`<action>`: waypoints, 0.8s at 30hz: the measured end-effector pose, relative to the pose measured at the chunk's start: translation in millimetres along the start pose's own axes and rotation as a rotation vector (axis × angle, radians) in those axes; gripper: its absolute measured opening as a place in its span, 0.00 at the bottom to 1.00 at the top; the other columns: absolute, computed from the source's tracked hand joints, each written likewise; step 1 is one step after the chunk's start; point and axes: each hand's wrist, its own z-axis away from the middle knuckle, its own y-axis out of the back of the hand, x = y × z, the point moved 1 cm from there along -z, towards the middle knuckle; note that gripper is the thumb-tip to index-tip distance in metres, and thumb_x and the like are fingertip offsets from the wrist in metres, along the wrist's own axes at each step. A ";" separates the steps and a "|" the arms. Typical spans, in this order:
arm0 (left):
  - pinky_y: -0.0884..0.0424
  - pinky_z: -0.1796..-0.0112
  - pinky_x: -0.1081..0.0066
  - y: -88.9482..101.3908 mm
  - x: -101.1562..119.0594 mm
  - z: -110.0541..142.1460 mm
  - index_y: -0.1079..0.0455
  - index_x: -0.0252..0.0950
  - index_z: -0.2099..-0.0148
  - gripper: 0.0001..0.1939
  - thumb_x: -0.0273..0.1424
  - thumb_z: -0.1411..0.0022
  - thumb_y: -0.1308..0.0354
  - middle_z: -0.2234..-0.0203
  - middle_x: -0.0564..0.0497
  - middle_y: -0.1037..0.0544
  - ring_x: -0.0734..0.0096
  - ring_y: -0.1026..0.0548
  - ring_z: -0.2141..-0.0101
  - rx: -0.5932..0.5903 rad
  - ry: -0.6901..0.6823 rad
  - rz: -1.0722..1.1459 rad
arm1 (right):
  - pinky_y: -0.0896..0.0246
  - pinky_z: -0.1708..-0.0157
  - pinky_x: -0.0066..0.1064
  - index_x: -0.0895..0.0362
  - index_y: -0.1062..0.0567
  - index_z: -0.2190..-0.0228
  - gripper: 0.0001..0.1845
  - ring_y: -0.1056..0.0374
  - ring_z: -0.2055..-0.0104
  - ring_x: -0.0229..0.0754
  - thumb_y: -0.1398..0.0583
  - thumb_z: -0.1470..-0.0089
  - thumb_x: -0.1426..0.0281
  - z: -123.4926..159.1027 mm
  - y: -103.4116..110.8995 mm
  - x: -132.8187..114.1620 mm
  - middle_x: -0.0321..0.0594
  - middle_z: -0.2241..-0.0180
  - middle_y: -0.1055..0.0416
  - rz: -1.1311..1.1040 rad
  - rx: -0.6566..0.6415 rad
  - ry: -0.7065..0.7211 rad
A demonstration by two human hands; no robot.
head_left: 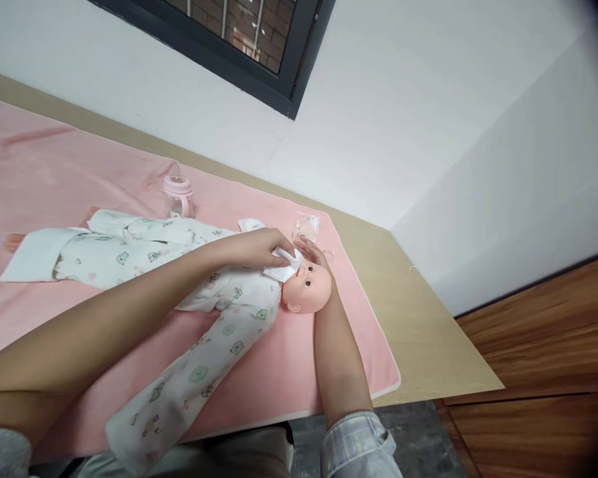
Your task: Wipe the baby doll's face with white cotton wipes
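A baby doll (311, 299) lies on its back, its head to the right, dressed in a white printed outfit (144, 255). My left hand (259, 249) pinches a white tissue (282, 269) against the doll's mouth and chin. Along the far side of the doll's head rests my right hand (315, 252), fingers stretched out and touching it; part of this hand is hidden behind the head. One long sleeve of the outfit hangs over the table's near edge.
Under the doll a pink blanket (349, 358) covers much of the wooden table (408, 299). A baby bottle (178, 192) with a pink top stands beyond the doll's body. Clear crumpled plastic (306, 228) lies past my right hand. Behind are a white wall and a dark-framed window (274, 89).
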 end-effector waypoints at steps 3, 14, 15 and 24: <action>0.32 0.64 0.72 -4.7 2.5 -0.4 0.20 0.37 0.55 0.15 0.35 0.41 0.43 0.62 0.50 0.18 0.62 0.22 0.64 -0.023 -0.013 0.008 | 0.37 0.35 0.46 0.50 0.25 0.51 0.20 0.26 0.45 0.47 0.37 0.45 0.58 -12.2 9.7 9.9 0.39 0.51 0.21 -0.042 -0.014 -0.017; 0.32 0.64 0.70 -15.6 6.0 -2.9 0.20 0.38 0.59 0.12 0.35 0.42 0.42 0.65 0.50 0.18 0.60 0.22 0.65 0.048 0.005 -0.071 | 0.36 0.36 0.44 0.51 0.27 0.51 0.21 0.25 0.45 0.46 0.37 0.46 0.58 -24.0 17.1 18.8 0.39 0.53 0.21 -0.059 0.003 -0.042; 0.33 0.65 0.70 -15.2 6.4 -2.6 0.20 0.38 0.60 0.11 0.34 0.42 0.42 0.66 0.50 0.18 0.61 0.22 0.66 0.057 -0.003 -0.077 | 0.36 0.36 0.44 0.51 0.27 0.51 0.21 0.25 0.45 0.46 0.37 0.46 0.58 -22.9 16.0 17.7 0.39 0.53 0.20 -0.063 0.011 -0.046; 0.34 0.67 0.71 -11.7 8.1 -1.2 0.20 0.38 0.60 0.11 0.30 0.42 0.43 0.64 0.49 0.17 0.60 0.21 0.64 0.077 -0.011 -0.089 | 0.36 0.36 0.43 0.51 0.27 0.50 0.22 0.27 0.42 0.46 0.38 0.45 0.58 -15.4 9.0 12.7 0.40 0.50 0.21 -0.039 0.015 -0.029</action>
